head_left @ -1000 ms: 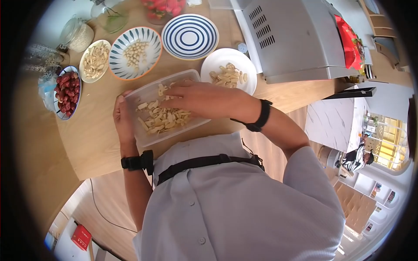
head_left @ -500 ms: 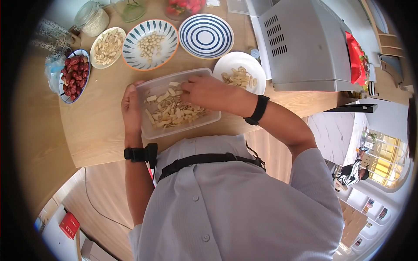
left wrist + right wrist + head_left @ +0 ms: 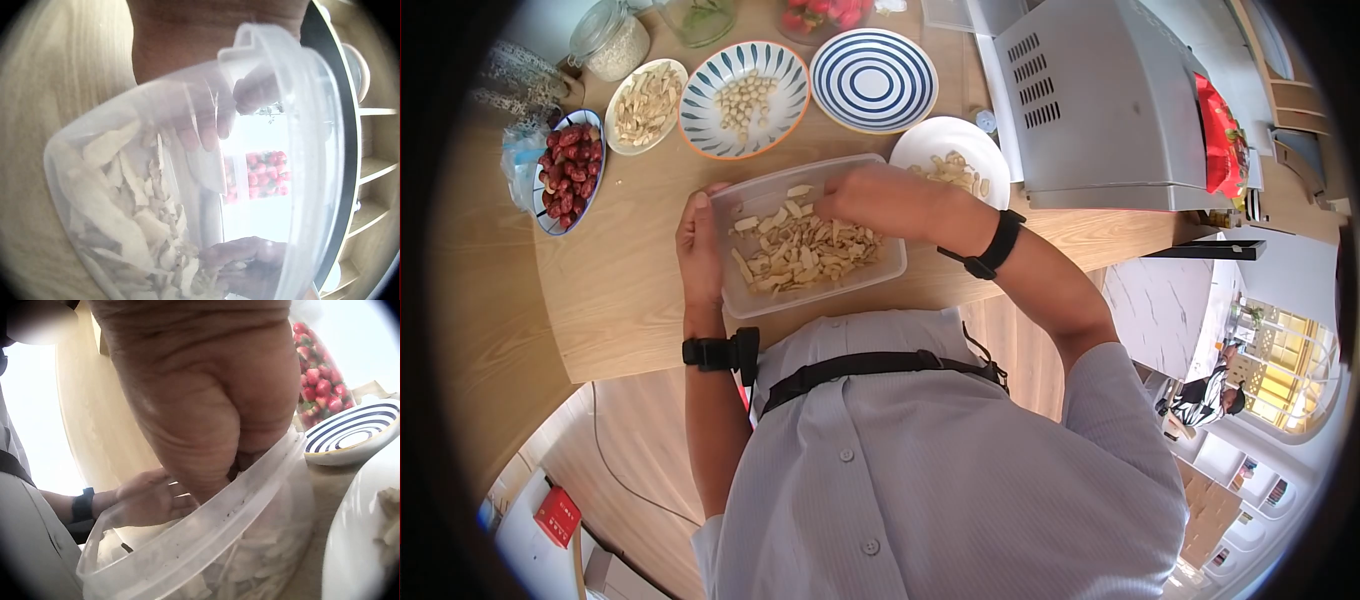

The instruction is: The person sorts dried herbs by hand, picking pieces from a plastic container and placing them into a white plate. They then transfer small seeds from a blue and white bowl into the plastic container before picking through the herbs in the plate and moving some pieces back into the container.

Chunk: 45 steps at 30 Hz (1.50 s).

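Note:
A clear plastic box holds a pile of pale dried slices. My left hand grips its left end, fingers spread along the wall, as the left wrist view shows through the plastic. Inside the box's upper right part, my right hand reaches down with curled fingers among the slices; in the left wrist view its fingers close around a pale bit. The palm hides the fingertips in the right wrist view. More slices lie on a white plate, partly behind the right hand.
Behind the box stand a striped plate, a bowl of pale round pieces, a small dish of slices and a jar. Red dates are at left, a grey appliance at right, strawberries at the back.
Over the last second my right hand has drawn its fingers in from a flatter spread over the slices. Since half a second ago it has shifted slightly, covering more of the white plate.

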Motion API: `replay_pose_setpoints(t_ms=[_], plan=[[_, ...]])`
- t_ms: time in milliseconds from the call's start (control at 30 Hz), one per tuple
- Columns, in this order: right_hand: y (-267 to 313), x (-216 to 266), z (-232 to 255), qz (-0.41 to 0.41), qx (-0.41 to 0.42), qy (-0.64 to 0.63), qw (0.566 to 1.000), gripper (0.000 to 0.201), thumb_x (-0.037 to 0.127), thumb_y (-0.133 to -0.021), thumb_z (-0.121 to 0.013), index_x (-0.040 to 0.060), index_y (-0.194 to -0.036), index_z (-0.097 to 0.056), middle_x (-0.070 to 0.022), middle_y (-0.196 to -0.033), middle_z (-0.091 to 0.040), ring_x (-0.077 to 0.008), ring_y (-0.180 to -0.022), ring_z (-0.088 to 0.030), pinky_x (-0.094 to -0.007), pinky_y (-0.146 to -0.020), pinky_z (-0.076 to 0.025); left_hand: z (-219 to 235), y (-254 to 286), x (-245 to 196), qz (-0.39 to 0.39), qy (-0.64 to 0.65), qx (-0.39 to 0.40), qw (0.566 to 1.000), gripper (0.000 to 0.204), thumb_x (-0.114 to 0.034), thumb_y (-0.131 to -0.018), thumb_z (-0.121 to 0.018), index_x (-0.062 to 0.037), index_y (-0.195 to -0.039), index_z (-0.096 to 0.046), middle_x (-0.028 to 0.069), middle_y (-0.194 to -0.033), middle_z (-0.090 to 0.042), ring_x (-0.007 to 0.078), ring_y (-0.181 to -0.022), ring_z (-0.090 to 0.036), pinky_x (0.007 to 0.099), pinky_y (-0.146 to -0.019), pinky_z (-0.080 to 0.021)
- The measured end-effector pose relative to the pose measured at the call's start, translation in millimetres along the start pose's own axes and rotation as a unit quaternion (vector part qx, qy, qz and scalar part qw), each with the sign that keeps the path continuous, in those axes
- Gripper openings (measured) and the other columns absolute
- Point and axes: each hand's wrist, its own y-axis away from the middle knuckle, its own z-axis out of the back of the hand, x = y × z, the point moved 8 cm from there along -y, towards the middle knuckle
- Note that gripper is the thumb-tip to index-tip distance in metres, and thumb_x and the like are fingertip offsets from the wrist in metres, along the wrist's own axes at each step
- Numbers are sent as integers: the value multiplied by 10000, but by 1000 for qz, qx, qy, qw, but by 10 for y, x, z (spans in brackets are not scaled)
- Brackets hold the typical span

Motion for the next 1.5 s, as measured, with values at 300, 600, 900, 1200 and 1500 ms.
replay_pose_setpoints(t_ms=[300,600,900,1200,1500], plan=[[6,-162,-30,-57,-2,-211,976,170,-8,-875,-697,58,-1030,-716,-151,-896,-720,-338,-868,-707,-432,-744,-550,25,-1,17,0,-2,2,1000,453,-386,-1124,-475,-6,-1289,-659,84,-1150,-731,154,-1070,-657,311,-990,-502],[-3,-211,-10,-129,15,-321,938,175,26,-833,-783,41,-1003,-743,-110,-985,-764,-275,-930,-731,-374,-824,-552,20,-6,20,2,1,-1,1000,451,-378,-1126,-471,-1,-1288,-657,90,-1150,-731,161,-1075,-657,317,-999,-499],[-23,-192,29,-120,-3,-261,958,135,67,-879,-740,35,-1007,-767,-117,-962,-775,-263,-881,-743,-369,-803,-565,7,-10,16,-1,11,8,1000,441,-371,-1125,-474,-1,-1277,-658,92,-1149,-730,161,-1069,-658,313,-991,-503],[6,-266,-47,-193,-10,-400,896,153,27,-947,-630,-4,-1048,-741,-147,-928,-774,-229,-822,-789,-347,-699,-580,19,-14,43,0,15,5,1000,440,-368,-1127,-468,1,-1278,-654,89,-1142,-728,160,-1062,-658,315,-985,-505],[16,-258,10,-170,-23,-380,909,155,-11,-917,-640,0,-1037,-737,-132,-888,-774,-192,-816,-790,-315,-695,-576,-10,1,-12,-4,7,-2,1000,416,-358,-1128,-459,-19,-1212,-685,38,-1109,-706,120,-1033,-617,291,-950,-484]])
